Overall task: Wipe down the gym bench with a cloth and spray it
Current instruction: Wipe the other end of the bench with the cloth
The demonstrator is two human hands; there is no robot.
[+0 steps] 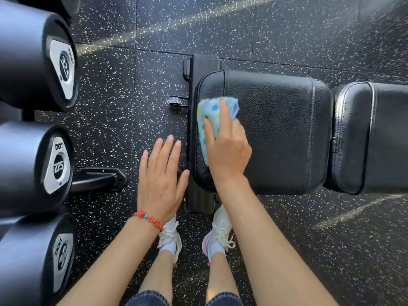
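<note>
I find the right hand (227, 146) palm-down on the cloth (209, 120), its fingers laid nearly straight over the fabric and pressing it against the seat pad (276, 129) of the gym bench; the thumb side is hidden, so I cannot tell whether it pinches an edge. The cloth, pale blue with coloured spots, lies folded under and ahead of the fingers, at the pad's end nearest the frame post (198, 62).

The left hand (161, 173) hovers just beside the right, off the pad's edge, fingers spread and holding nothing.

In my judgement the wiping step is in hand. To do it well I would keep the palm flat, press evenly, and pull overlapping strokes along the pad, taking in the stitched seams and rounded edges.

The bench's long axis runs away from the right hand toward its little-finger side, seat pad first, then the back pad (375, 138) beyond a narrow gap. No spray bottle is visible.

Outward, dumbbells (39, 164) sit racked beyond the left hand, over speckled rubber floor (287, 29).
</note>
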